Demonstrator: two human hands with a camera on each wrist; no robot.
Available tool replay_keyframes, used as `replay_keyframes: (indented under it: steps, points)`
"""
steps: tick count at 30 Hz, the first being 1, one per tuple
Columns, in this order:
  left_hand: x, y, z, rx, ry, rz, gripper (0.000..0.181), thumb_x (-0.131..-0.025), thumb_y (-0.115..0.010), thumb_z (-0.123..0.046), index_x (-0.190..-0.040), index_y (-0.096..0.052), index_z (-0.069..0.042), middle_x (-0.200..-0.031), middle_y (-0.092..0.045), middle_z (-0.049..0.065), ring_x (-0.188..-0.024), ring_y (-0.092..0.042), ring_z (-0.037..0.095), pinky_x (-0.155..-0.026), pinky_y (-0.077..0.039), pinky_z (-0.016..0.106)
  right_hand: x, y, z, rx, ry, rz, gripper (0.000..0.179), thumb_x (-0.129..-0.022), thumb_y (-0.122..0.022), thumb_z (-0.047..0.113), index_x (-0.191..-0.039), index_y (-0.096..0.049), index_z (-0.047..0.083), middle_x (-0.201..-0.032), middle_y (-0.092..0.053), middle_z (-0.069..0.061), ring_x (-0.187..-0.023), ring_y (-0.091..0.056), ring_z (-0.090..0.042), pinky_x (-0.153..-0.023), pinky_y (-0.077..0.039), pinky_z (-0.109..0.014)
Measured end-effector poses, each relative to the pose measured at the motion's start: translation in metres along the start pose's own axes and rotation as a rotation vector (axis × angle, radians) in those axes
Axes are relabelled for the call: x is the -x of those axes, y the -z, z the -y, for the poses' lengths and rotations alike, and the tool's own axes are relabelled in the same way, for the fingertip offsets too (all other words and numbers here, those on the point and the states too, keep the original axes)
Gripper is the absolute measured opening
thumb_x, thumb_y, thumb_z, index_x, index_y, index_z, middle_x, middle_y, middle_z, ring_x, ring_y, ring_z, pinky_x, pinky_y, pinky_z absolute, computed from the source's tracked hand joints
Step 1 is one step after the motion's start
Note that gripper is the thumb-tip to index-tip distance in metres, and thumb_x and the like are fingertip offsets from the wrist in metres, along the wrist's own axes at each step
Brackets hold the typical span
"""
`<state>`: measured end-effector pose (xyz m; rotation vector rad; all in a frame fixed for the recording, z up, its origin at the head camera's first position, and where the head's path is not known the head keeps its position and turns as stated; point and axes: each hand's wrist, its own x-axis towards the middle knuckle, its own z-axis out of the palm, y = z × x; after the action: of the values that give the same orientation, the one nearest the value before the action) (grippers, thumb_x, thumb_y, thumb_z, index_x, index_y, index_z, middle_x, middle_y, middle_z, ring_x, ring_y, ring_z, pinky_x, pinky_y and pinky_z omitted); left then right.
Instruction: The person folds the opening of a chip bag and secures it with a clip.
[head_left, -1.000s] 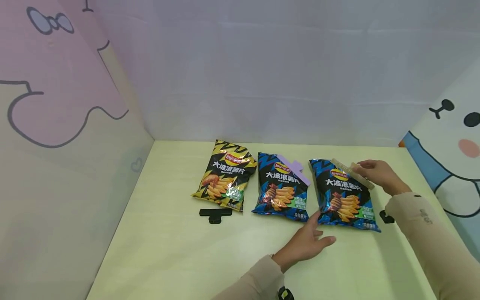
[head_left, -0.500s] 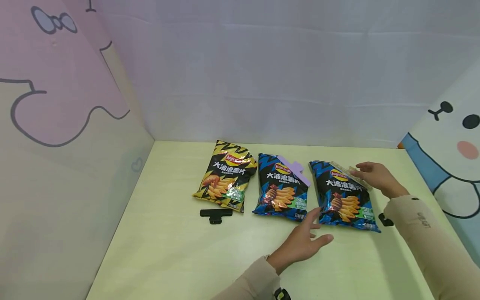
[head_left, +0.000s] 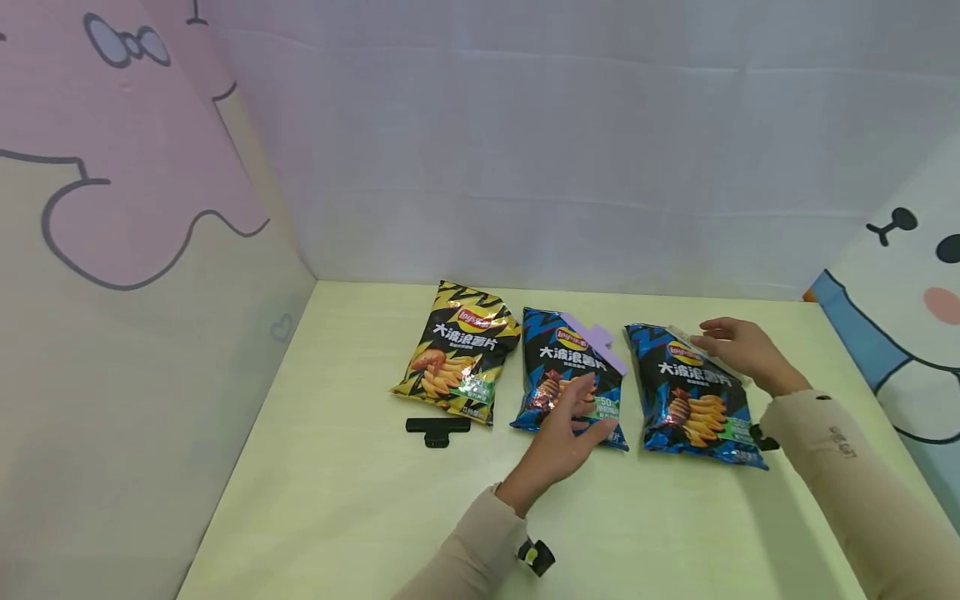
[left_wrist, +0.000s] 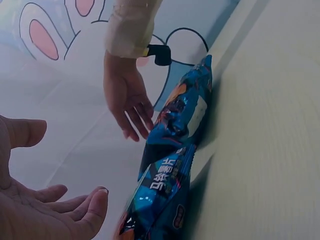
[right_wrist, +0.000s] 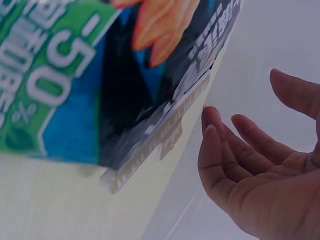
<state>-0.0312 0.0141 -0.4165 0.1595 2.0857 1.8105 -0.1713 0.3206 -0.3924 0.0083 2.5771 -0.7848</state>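
Three chip bags lie in a row. The right blue-and-black chip bag (head_left: 693, 400) has a beige bag clip (right_wrist: 160, 137) across its upper right corner. My right hand (head_left: 746, 350) hovers at that corner, fingers loosely bent; the right wrist view shows a gap between fingertips and clip. On the middle blue-and-black chip bag (head_left: 536, 367) sits a lilac bag clip (head_left: 596, 342), also over the upper right corner. My left hand (head_left: 555, 450) overlaps this bag's lower part in the head view. Its fingers are spread and hold nothing; the left wrist view (left_wrist: 55, 205) shows them apart from the bag.
A yellow-and-black chip bag (head_left: 461, 354) lies left of the others. Below it is a black bag clip (head_left: 437, 429) on the pale yellow table (head_left: 322, 508). Printed walls stand at both sides, with a plain pale wall (head_left: 525, 167) behind.
My left hand has moved left from the right bag's lower corner to over the middle bag. My right hand has let go of the beige clip, which lies lower against the bag.
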Motion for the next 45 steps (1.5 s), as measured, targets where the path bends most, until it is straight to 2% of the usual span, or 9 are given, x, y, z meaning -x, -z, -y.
replay_keyframes:
  steps: [5, 9, 12, 16, 22, 29, 32, 39, 45]
  points:
    - [0.000, 0.018, 0.003, 0.020, -0.017, -0.025, 0.062, -0.103, -0.057, -0.036, -0.157, -0.030, -0.024, -0.160, -0.042, 0.007, -0.139, -0.050, 0.027, -0.110, -0.046, 0.047, 0.003, -0.007, 0.011, -0.009, 0.045, -0.017, 0.073, -0.106, -0.044, 0.048, -0.150, -0.034, -0.010, -0.151, -0.032, -0.041, -0.134, -0.039, -0.058, -0.105, -0.040, -0.069]
    - [0.001, 0.034, 0.006, 0.019, -0.047, -0.046, 0.061, -0.103, -0.057, -0.032, -0.157, -0.030, -0.020, -0.159, -0.042, 0.008, -0.140, -0.050, 0.029, -0.110, -0.046, 0.047, 0.004, -0.015, 0.023, -0.061, 0.112, -0.024, 0.070, -0.106, -0.046, 0.045, -0.150, -0.034, -0.008, -0.150, -0.038, -0.038, -0.131, -0.047, -0.055, -0.103, -0.046, -0.065]
    - [0.002, 0.045, 0.005, 0.023, -0.047, -0.078, 0.062, -0.103, -0.057, -0.032, -0.157, -0.030, -0.020, -0.161, -0.040, 0.008, -0.141, -0.049, 0.029, -0.112, -0.045, 0.048, 0.004, -0.022, 0.034, -0.113, 0.159, -0.041, 0.068, -0.106, -0.047, 0.044, -0.151, -0.036, -0.006, -0.148, -0.043, -0.036, -0.128, -0.053, -0.051, -0.101, -0.050, -0.060]
    - [0.003, 0.057, 0.003, 0.021, -0.029, -0.120, 0.062, -0.103, -0.057, -0.032, -0.157, -0.030, -0.020, -0.163, -0.036, 0.009, -0.141, -0.049, 0.032, -0.112, -0.045, 0.052, 0.006, -0.028, 0.051, -0.136, 0.188, -0.058, 0.067, -0.105, -0.047, 0.045, -0.151, -0.037, -0.002, -0.148, -0.046, -0.032, -0.130, -0.052, -0.048, -0.100, -0.051, -0.058]
    - [0.004, 0.070, 0.004, 0.012, -0.009, -0.158, 0.061, -0.103, -0.058, -0.030, -0.157, -0.031, -0.022, -0.164, -0.034, 0.008, -0.142, -0.048, 0.034, -0.111, -0.045, 0.055, 0.001, -0.035, 0.069, -0.124, 0.188, -0.042, 0.067, -0.105, -0.048, 0.046, -0.152, -0.037, 0.000, -0.150, -0.046, -0.029, -0.135, -0.047, -0.049, -0.105, -0.045, -0.062]
    - [0.005, 0.084, 0.008, -0.026, 0.078, -0.228, 0.059, -0.101, -0.060, -0.037, -0.154, -0.035, -0.029, -0.163, -0.037, 0.004, -0.143, -0.048, 0.030, -0.114, -0.043, 0.053, -0.003, -0.049, 0.085, -0.161, 0.212, -0.033, 0.061, -0.105, -0.051, 0.040, -0.149, -0.041, -0.001, -0.147, -0.049, -0.029, -0.136, -0.047, -0.047, -0.109, -0.043, -0.061]
    - [0.007, 0.090, 0.008, -0.034, 0.096, -0.256, 0.059, -0.100, -0.061, -0.039, -0.153, -0.036, -0.032, -0.162, -0.037, 0.002, -0.143, -0.047, 0.030, -0.114, -0.043, 0.054, -0.004, -0.057, 0.092, -0.155, 0.226, -0.023, 0.060, -0.105, -0.052, 0.040, -0.148, -0.042, -0.002, -0.146, -0.050, -0.029, -0.135, -0.049, -0.047, -0.109, -0.043, -0.061]
    - [0.011, 0.101, 0.013, -0.026, 0.122, -0.285, 0.058, -0.102, -0.060, -0.035, -0.154, -0.036, -0.030, -0.162, -0.037, 0.006, -0.141, -0.048, 0.033, -0.111, -0.045, 0.056, -0.006, -0.072, 0.104, -0.186, 0.233, 0.004, 0.060, -0.103, -0.055, 0.039, -0.148, -0.044, 0.001, -0.148, -0.050, -0.028, -0.136, -0.048, -0.048, -0.110, -0.042, -0.062]
    - [0.015, 0.111, 0.017, -0.052, 0.129, -0.340, 0.059, -0.101, -0.061, -0.034, -0.154, -0.036, -0.029, -0.162, -0.038, 0.005, -0.143, -0.046, 0.031, -0.114, -0.043, 0.055, -0.004, -0.087, 0.113, -0.194, 0.252, 0.025, 0.056, -0.104, -0.055, 0.036, -0.148, -0.045, 0.004, -0.147, -0.051, -0.025, -0.132, -0.053, -0.044, -0.105, -0.047, -0.060]
